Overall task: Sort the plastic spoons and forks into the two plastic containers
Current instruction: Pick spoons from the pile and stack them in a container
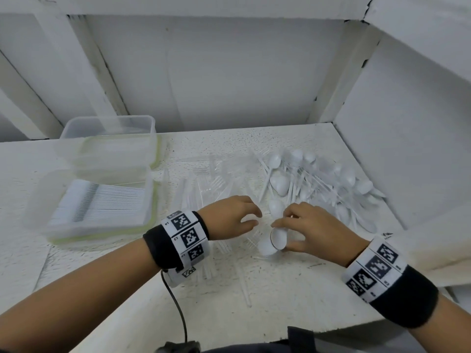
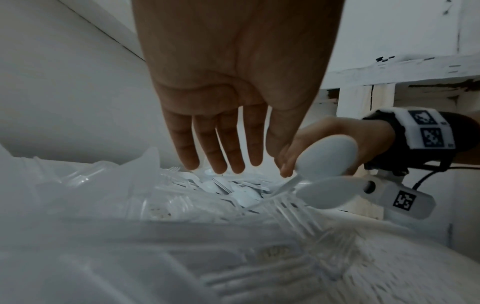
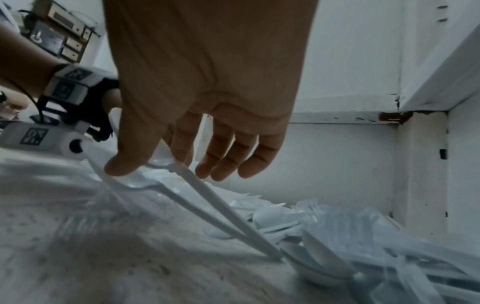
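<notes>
Two spoons held: a pair of white spoons (image 3: 182, 181) is pinched at the bowls by the right hand (image 1: 309, 229), thumb over fingers; the handles slope down toward the spoon pile (image 1: 323, 182).
Left hand: the left hand (image 1: 233, 212) is hovered palm down just beside the right, fingers nearly straight and relaxed; nothing is held in it.
Step in hand: by judgement, spoons are being gathered into a nested bundle before being carried to a box.
How it is best done: the bowls should be nested and the handles aligned before lifting; the pinch is best kept at the bowl necks so that the handles are not fanned; clear forks (image 1: 204, 184) tangled nearby should be held back by the left hand.
Containers: two are counted at the left, touching or nearly so; the near box (image 1: 99, 233) is stacked with white cutlery, kind not to be told; the far box (image 1: 109, 126) appears to hold little, though its contents are blurred.
Loose spoons: over a dozen seem heaped right of the hands; an exact count cannot be made.
Loose forks: many are scattered between the boxes and the hands on the table (image 1: 280, 284); too clear and blurred to be counted.
</notes>
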The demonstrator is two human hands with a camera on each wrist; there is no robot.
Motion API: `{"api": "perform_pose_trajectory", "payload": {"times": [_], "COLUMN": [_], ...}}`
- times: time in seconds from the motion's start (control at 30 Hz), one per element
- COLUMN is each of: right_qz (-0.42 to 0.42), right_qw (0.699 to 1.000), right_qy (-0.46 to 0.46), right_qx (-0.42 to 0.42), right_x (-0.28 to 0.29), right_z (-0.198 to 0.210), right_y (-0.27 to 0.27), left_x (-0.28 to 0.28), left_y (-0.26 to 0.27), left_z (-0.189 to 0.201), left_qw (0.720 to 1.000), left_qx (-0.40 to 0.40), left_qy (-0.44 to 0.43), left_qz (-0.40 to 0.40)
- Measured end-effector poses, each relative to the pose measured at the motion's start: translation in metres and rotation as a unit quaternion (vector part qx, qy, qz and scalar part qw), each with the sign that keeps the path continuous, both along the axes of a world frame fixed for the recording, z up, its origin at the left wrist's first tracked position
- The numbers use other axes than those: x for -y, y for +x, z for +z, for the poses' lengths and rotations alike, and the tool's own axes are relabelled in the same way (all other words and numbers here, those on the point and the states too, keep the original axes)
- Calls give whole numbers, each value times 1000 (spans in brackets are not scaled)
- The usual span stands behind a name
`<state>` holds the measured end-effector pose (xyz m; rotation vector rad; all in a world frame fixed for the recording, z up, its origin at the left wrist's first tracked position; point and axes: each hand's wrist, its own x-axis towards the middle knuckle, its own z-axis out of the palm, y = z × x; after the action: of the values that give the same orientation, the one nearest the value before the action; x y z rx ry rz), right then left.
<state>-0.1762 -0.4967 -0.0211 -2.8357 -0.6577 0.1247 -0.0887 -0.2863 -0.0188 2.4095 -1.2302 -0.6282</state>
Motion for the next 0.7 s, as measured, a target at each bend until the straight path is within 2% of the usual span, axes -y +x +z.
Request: {"api": "perform_pose_trajectory", "payload": {"times": [0.13, 0.23, 0.33, 0.43, 0.5, 0.6, 0.7], "right_qz": [2, -23, -84, -156, -187, -221, -221], "right_qw": [1000, 996, 976, 931, 905, 890, 889], "right_qy": [4, 78, 192, 328, 382, 396, 395], "right_qx": [-16, -46, -63, -46, -20, 40, 70], "right_x": [-1, -1, 0, -1, -2, -2, -2], "right_z": [-9, -4, 10, 24, 30, 32, 27], "right_y": [9, 16, 21, 24, 24, 24, 21], "left_x": [-1, -6, -7, -3, 0, 8, 17], "left_y": [5, 7, 4, -5, -13, -24, -27], "left_z": [2, 2, 2, -1, -5, -11, -15], "left_qw": [1000, 999, 999, 999, 997, 986, 979], "left_qx": [2, -2, 14, 45, 67, 133, 173], "left_qy": [-3, -4, -7, -18, -38, 19, 68], "left_qz": [18, 32, 36, 12, -30, -94, -85]}}
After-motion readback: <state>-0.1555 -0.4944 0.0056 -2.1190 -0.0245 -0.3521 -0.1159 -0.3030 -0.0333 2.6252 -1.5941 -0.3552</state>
